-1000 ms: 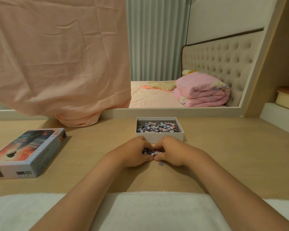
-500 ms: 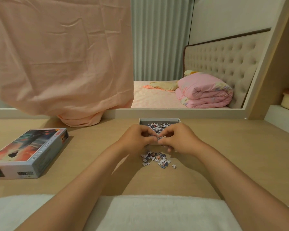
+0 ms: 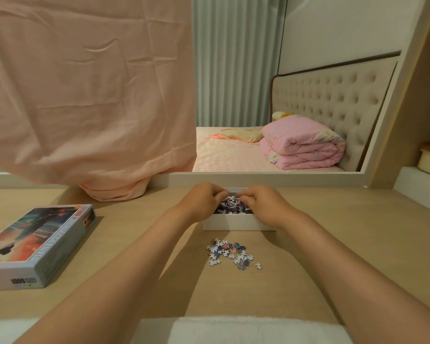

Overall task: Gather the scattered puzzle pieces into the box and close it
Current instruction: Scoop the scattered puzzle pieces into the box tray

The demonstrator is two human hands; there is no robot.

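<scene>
Left hand (image 3: 201,202), right hand (image 3: 265,207) over box (image 3: 238,223); pieces (image 3: 231,253) outside.

The box (image 3: 238,223) is white, the loose puzzle pieces (image 3: 230,253) blue, pink and white. On the pale wood table (image 3: 358,214), the lid (image 3: 35,244) at its left edge shows orange and teal.

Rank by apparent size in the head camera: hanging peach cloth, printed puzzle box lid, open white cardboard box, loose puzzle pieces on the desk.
Largest to smallest:
1. hanging peach cloth
2. printed puzzle box lid, helped by lying nearer the camera
3. open white cardboard box, partly hidden
4. loose puzzle pieces, a patch nearly as wide
</scene>
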